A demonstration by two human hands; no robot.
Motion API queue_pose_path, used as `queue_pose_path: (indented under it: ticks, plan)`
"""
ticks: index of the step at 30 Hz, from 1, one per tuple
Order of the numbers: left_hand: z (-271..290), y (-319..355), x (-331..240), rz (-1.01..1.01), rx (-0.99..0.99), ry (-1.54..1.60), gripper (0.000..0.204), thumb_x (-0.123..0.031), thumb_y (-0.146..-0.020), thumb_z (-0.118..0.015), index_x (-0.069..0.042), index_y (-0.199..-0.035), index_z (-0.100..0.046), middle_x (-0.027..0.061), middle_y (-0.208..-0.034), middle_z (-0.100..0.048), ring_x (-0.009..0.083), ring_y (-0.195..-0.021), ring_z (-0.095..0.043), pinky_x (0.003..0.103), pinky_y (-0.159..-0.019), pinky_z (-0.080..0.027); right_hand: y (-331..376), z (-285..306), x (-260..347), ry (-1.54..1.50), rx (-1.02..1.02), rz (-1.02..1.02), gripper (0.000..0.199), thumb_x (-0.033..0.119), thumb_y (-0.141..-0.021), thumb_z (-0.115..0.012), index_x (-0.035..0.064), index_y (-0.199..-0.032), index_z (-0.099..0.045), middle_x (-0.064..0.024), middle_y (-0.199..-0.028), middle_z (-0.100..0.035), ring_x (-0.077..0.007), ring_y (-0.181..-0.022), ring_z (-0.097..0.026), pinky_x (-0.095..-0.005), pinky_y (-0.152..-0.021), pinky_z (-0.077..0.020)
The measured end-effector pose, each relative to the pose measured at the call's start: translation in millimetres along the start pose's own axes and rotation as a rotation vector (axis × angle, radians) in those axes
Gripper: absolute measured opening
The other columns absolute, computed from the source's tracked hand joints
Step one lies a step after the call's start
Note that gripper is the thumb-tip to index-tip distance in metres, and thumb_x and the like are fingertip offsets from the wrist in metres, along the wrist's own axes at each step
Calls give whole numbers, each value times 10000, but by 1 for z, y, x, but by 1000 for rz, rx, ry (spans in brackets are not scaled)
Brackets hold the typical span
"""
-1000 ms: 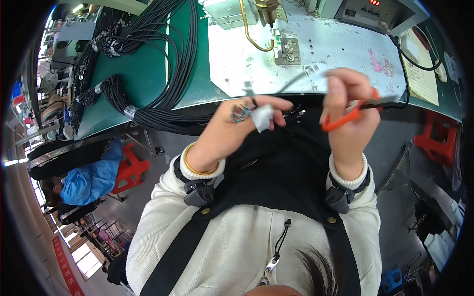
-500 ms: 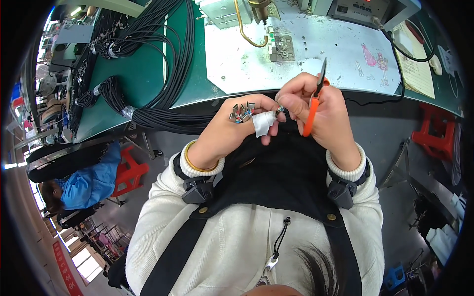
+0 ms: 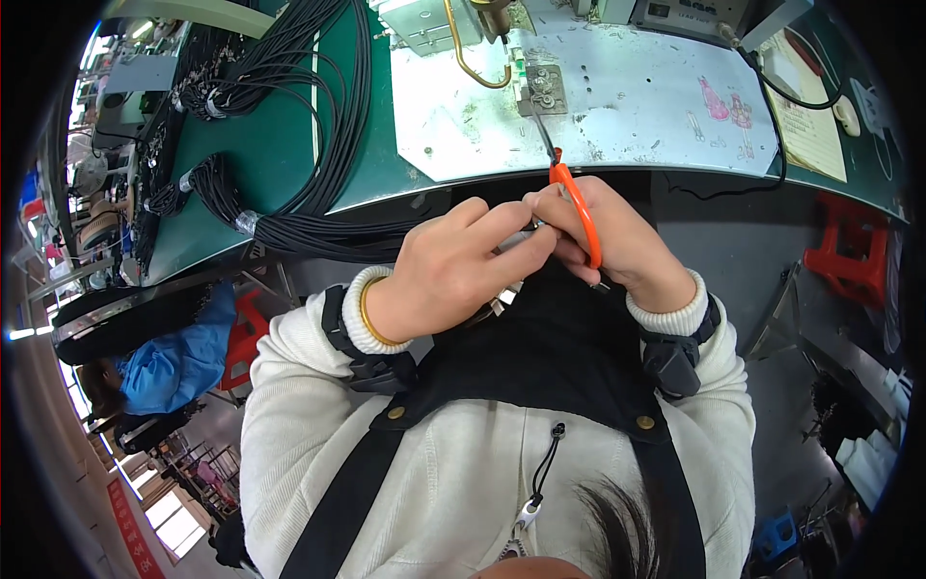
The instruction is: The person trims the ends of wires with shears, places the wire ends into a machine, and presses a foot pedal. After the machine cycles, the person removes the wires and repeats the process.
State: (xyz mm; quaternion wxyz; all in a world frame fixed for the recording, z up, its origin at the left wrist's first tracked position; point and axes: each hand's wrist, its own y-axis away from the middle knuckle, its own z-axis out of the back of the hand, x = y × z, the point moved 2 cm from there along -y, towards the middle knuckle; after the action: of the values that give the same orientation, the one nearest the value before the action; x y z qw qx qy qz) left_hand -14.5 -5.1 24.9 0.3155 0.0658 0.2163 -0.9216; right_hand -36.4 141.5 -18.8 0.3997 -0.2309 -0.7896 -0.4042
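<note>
The person's two hands meet close to the chest, just below the near edge of the bench (image 3: 289, 164). The left hand (image 3: 453, 270) has its fingers curled together, pinching a small pale piece (image 3: 508, 292) of which only a sliver shows under the knuckles; what it is cannot be told. The right hand (image 3: 617, 241) is closed around orange-handled snips (image 3: 571, 198), whose dark blades point up and away toward the bench edge, not at the pinched piece. Whether the blades are parted or shut is too small to tell. Judging from this, a cut on the piece is either just finished or not started; nothing shows the blades biting on anything. A large share of the work looks to be left: thick bundles of black cables (image 3: 299, 96) lie along the left part of the bench, one bunch bound with pale tape (image 3: 247, 223) at the near edge and running on toward the hands. No pile of finished pieces is visible near the hands. On the far middle of the bench lies a grey plate (image 3: 598, 106) with a small metal fixture (image 3: 540, 89) and a brass tube (image 3: 463, 53) above it, untouched. A red stool (image 3: 849, 251) stands off the right end, and another person in blue (image 3: 174, 357) sits low at the left.
</note>
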Motion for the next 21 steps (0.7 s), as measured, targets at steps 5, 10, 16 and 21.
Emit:
queue_pose_path:
  ticks: [5, 10, 16, 21]
  plan:
    - [-7, -2, 15, 31, -123, 269, 266, 35, -592, -564, -62, -839, -555, 24, -772, -495, 122, -579, -460, 212, -461, -390, 2, 0, -3, -83, 92, 1, 378, 310, -863, -458, 38, -600, -461, -8, -429, -410, -69, -293, -353, -196, -300, -265]
    - [-16, 3, 27, 420, -221, 910, 175, 25, -688, -555, -52, -844, -538, -4, -771, -512, 43, -558, -407, 172, -433, -325, -1, -6, -7, 51, -66, 468, 184, 178, -812, -554, 26, -720, -507, -45, -555, -492, -93, -445, -487, -195, -402, -372]
    - [-12, 2, 21, 1019, -154, 1623, 130, -46, -783, -547, -43, -908, -512, -18, -735, -519, 1, -516, -361, 137, -420, -237, 3, -7, 9, 901, -554, 1257, 240, -29, -655, -653, 40, -868, -569, -90, -781, -612, -185, -675, -613, -226, -522, -478]
    - [-8, 0, 18, 1094, -98, 1575, 156, -38, -779, -542, -31, -932, -511, -12, -693, -511, 3, -469, -334, 143, -395, -210, 8, -2, 15, 986, -486, 1314, 277, -29, -641, -648, 36, -901, -580, -112, -857, -630, -211, -684, -622, -237, -529, -489]
